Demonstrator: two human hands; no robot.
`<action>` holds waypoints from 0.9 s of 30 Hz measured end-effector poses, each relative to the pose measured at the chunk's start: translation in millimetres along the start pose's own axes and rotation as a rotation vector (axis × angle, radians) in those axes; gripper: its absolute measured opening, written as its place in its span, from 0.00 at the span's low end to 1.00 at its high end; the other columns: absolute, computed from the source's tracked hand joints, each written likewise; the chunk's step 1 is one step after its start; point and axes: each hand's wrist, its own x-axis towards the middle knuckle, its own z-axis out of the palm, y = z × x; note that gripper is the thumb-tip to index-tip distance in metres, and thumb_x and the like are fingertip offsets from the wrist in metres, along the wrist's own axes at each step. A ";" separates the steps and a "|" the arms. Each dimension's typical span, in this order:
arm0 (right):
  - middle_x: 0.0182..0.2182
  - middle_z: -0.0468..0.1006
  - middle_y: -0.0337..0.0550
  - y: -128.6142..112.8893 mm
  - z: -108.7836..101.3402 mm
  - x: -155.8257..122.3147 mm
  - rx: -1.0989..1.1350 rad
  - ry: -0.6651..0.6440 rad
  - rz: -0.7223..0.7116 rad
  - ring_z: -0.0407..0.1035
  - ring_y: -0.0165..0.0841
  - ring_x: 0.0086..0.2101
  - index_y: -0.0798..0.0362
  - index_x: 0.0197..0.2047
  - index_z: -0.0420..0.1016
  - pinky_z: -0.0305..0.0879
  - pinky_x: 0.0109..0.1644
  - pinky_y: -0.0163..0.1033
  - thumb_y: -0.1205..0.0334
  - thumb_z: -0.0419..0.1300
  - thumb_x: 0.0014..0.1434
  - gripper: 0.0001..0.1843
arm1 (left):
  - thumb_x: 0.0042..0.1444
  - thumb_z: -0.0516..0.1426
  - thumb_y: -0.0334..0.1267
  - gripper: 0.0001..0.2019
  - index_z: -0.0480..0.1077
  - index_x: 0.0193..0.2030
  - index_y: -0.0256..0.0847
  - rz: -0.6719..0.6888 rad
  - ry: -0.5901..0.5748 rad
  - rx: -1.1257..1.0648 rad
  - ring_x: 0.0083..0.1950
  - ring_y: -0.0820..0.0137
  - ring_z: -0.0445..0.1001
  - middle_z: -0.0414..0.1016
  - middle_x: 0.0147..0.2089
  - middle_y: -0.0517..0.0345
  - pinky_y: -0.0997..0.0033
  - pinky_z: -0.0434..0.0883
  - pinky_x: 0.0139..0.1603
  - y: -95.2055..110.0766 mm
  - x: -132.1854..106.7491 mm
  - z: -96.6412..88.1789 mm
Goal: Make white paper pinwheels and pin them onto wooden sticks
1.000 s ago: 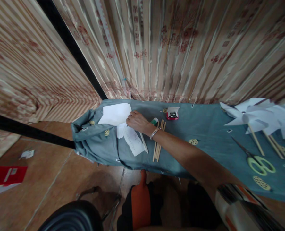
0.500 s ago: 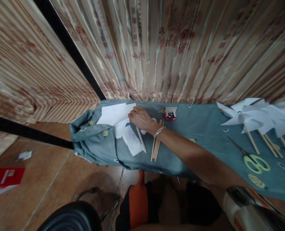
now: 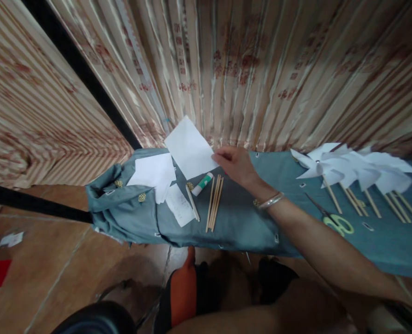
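Observation:
My right hand (image 3: 237,164) pinches the right corner of a square white paper sheet (image 3: 190,148) between thumb and fingers, and the sheet is raised above the far edge of the cloth-covered table (image 3: 247,227). Left of it lies a stack of white paper (image 3: 153,169). Just below the raised sheet are a green and white glue stick (image 3: 203,183) and several thin wooden sticks (image 3: 214,204). A white pen-like stick (image 3: 192,203) rests by a paper with faint marks (image 3: 180,206). The small red box is mostly hidden behind my hand. My left hand is out of sight.
Several white paper pinwheels (image 3: 319,161) on wooden sticks lie overlapping at the right, with green-handled scissors (image 3: 338,222) in front of them. A patterned curtain (image 3: 233,69) hangs behind the table. A black stool (image 3: 98,320) stands at the lower left.
My right hand has lifted a white sheet off the stack and moved it up and to the right. The glue stick now shows clearly. The view has shifted slightly to the right.

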 end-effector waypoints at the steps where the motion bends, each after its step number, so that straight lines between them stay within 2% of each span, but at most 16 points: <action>1: 0.22 0.71 0.34 6.4 -10.5 -8.6 0.088 0.009 0.047 0.63 0.28 0.24 0.56 0.29 0.75 0.57 0.30 0.34 0.61 0.57 0.57 0.10 | 0.63 0.55 0.36 0.08 0.73 0.46 0.41 0.001 0.002 0.017 0.48 0.63 0.75 0.76 0.49 0.48 0.62 0.74 0.45 -1.1 3.5 1.3; 3: 0.21 0.70 0.34 16.7 -34.6 -28.5 0.184 0.042 0.117 0.62 0.28 0.23 0.55 0.28 0.74 0.56 0.28 0.34 0.59 0.59 0.55 0.09 | 0.61 0.54 0.32 0.08 0.75 0.41 0.38 -0.006 0.028 0.059 0.46 0.62 0.76 0.79 0.43 0.48 0.66 0.73 0.42 -3.1 7.6 4.0; 6: 0.23 0.74 0.37 19.4 -77.6 -62.5 0.115 0.198 0.155 0.66 0.30 0.25 0.54 0.30 0.76 0.60 0.29 0.36 0.57 0.60 0.56 0.09 | 0.60 0.53 0.31 0.08 0.75 0.38 0.38 -0.013 0.067 0.101 0.45 0.63 0.78 0.80 0.41 0.51 0.69 0.72 0.42 -5.1 7.7 5.0; 10: 0.30 0.79 0.40 0.8 -129.2 -107.3 -0.266 0.433 0.036 0.73 0.35 0.32 0.50 0.35 0.77 0.67 0.39 0.41 0.58 0.60 0.60 0.06 | 0.64 0.52 0.34 0.11 0.76 0.42 0.40 -0.050 0.173 0.092 0.46 0.66 0.79 0.81 0.44 0.56 0.69 0.72 0.47 -2.8 4.6 -4.9; 12: 0.33 0.80 0.43 -7.5 -142.5 -126.5 -0.467 0.461 -0.085 0.74 0.37 0.36 0.51 0.38 0.76 0.68 0.44 0.43 0.60 0.59 0.62 0.06 | 0.65 0.52 0.33 0.12 0.77 0.44 0.40 -0.061 0.246 0.081 0.45 0.67 0.78 0.82 0.43 0.56 0.69 0.72 0.49 -0.9 2.9 -12.7; 15: 0.37 0.81 0.48 -7.4 -142.8 -150.5 -0.717 0.304 -0.224 0.73 0.40 0.39 0.55 0.41 0.75 0.66 0.47 0.45 0.66 0.56 0.64 0.07 | 0.64 0.54 0.33 0.10 0.77 0.44 0.38 -0.072 0.369 0.089 0.42 0.68 0.78 0.82 0.39 0.55 0.70 0.73 0.46 -1.7 -1.2 -24.2; 18: 0.34 0.79 0.50 4.3 -128.8 -171.4 -0.895 0.061 -0.195 0.70 0.41 0.36 0.57 0.36 0.75 0.64 0.43 0.45 0.71 0.53 0.64 0.09 | 0.64 0.54 0.35 0.10 0.77 0.40 0.39 -0.055 0.488 0.115 0.37 0.69 0.77 0.80 0.34 0.56 0.71 0.72 0.43 -7.7 -9.4 -34.1; 21: 0.27 0.76 0.46 14.8 -115.5 -191.1 -0.900 -0.167 -0.112 0.67 0.39 0.31 0.54 0.29 0.72 0.62 0.38 0.43 0.74 0.53 0.62 0.12 | 0.64 0.53 0.34 0.10 0.76 0.36 0.39 -0.004 0.596 0.149 0.35 0.69 0.75 0.78 0.31 0.57 0.70 0.71 0.42 -16.7 -21.4 -42.6; 24: 0.28 0.75 0.45 16.3 -109.7 -207.5 -0.836 -0.266 -0.055 0.67 0.39 0.32 0.54 0.29 0.71 0.62 0.39 0.43 0.74 0.54 0.62 0.11 | 0.62 0.55 0.33 0.07 0.75 0.36 0.39 -0.024 0.673 0.203 0.37 0.68 0.73 0.77 0.33 0.56 0.68 0.70 0.42 -26.6 -33.7 -50.3; 26: 0.29 0.75 0.45 13.8 -108.9 -215.3 -0.780 -0.305 -0.027 0.68 0.39 0.34 0.54 0.31 0.71 0.63 0.41 0.43 0.75 0.54 0.62 0.10 | 0.59 0.58 0.33 0.06 0.75 0.42 0.39 -0.066 0.718 0.275 0.42 0.65 0.73 0.77 0.38 0.53 0.65 0.70 0.45 -33.4 -40.5 -55.7; 27: 0.30 0.75 0.45 12.6 -109.0 -218.3 -0.741 -0.321 -0.017 0.68 0.39 0.34 0.55 0.31 0.71 0.64 0.42 0.43 0.75 0.54 0.62 0.10 | 0.57 0.60 0.33 0.11 0.74 0.48 0.39 -0.089 0.716 0.331 0.48 0.63 0.72 0.77 0.45 0.49 0.61 0.69 0.49 -36.8 -43.2 -58.4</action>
